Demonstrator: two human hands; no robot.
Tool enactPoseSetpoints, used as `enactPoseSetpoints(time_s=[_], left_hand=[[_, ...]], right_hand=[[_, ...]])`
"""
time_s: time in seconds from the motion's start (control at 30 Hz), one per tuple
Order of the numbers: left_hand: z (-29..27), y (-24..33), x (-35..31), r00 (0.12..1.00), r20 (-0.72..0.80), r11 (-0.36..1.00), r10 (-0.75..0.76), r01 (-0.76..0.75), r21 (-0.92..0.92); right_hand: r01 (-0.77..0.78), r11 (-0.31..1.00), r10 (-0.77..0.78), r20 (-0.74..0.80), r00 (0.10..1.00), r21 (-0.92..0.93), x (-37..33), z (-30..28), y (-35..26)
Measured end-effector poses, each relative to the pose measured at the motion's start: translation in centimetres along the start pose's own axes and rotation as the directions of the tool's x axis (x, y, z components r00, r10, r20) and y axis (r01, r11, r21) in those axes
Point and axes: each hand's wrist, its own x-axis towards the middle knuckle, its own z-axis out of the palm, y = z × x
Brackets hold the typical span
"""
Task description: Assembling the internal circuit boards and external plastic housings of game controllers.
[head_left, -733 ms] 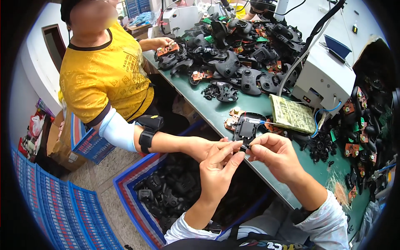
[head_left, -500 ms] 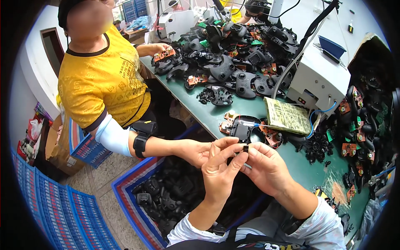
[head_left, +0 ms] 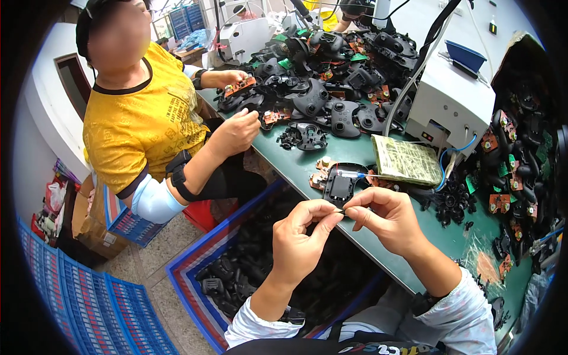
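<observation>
My left hand (head_left: 302, 239) and my right hand (head_left: 387, 220) meet above the front edge of the green table. Thumb and forefinger of each are pinched together on a small dark piece (head_left: 341, 211); it is too small and too covered by fingertips to name. Just beyond my fingers lies a black game controller shell (head_left: 342, 184) with a blue-and-clear screwdriver (head_left: 354, 174) across it. Beside the shell is an orange circuit board (head_left: 321, 171).
A co-worker in a yellow shirt (head_left: 142, 118) holds an orange circuit board (head_left: 239, 87) at the left. Black controllers (head_left: 345, 118) pile up on the table (head_left: 269, 145). A grey-white machine (head_left: 452, 106) stands at right. Below my hands is a blue-rimmed crate (head_left: 177, 278) of black parts.
The co-worker's near hand has drawn back from my hands toward their circuit board. My hands still pinch the small piece, which now shows less between the fingertips.
</observation>
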Motion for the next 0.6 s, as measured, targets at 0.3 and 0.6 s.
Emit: enactPoseSetpoints(time_s=[0.3,0.6], left_hand=[[0.4,-4.1,-2.2,0.986,-0.077,0.98,-0.147,0.135,-0.146],[0.5,-5.6,-3.9,0.984,0.02,0.954,-0.177,0.177,-0.241]], right_hand=[[0.132,0.981,-0.117,-0.116,0.986,0.138,1.6,0.5,1.1],[0.102,0.991,-0.093,-0.103,0.99,0.091,2.0,0.5,1.6]])
